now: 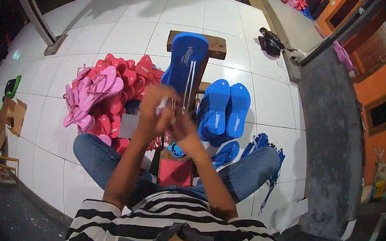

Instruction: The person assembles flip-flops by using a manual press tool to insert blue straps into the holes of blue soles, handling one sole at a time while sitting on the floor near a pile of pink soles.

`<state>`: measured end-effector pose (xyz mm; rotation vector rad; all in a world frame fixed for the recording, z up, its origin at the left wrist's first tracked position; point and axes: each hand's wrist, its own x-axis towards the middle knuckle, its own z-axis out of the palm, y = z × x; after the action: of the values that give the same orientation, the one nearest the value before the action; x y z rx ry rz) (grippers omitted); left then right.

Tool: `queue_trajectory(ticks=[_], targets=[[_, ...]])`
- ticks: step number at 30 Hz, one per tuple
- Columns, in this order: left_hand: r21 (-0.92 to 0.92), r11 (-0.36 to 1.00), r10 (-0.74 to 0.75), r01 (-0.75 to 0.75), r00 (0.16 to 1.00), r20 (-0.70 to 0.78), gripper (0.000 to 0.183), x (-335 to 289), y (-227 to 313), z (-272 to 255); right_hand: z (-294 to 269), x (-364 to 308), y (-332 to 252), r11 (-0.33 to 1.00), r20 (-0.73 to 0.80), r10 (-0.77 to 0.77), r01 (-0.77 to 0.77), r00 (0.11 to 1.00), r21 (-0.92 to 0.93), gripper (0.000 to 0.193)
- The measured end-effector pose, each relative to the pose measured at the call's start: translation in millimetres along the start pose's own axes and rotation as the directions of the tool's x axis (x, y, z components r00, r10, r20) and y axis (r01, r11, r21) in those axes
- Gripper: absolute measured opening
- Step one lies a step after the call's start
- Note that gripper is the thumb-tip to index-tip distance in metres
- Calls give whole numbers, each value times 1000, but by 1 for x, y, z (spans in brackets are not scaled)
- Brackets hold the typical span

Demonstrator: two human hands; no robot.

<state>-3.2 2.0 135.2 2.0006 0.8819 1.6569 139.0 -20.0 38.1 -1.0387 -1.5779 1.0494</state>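
Observation:
My left hand (pixel 157 111) is closed over the middle of a low wooden bench (pixel 218 47), with something whitish showing at its fingers that I cannot make out. Close beside it, my right hand (pixel 183 126) is smeared by motion, its fingers unclear. A thin, two-pronged metal rod (pixel 189 84) stands just above my right fingers; whether they touch it I cannot tell. Beyond my hands, a blue flip-flop sole (pixel 187 53) without a visible strap lies along the bench. A small blue round thing (pixel 178 150) sits under my right wrist, above a red pad (pixel 175 172).
Red and pink flip-flops (pixel 106 87) are heaped left of the bench. Blue soles (pixel 216 106) are stacked to its right, with blue straps (pixel 261 142) by my right knee. Farther out are a cardboard piece (pixel 11 116), a black bag (pixel 272 43) and a post (pixel 38 12).

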Motion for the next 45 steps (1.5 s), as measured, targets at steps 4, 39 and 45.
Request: queue_trajectory(ticks=[4,39,45], targets=[[410,883,-3,-227,872,490,17,-26,19,-7,-4,-54,-34,957,284,203,-251,937,145,28],[332,935,151,-127,988,-46,27,113,7,-5,-55,38,-100,952,201,-111,46,973,304,29],[-132,966,-235,221,967,-98,21,66,36,1,-61,40,-54,783,260,-155,-42,953,620,29]])
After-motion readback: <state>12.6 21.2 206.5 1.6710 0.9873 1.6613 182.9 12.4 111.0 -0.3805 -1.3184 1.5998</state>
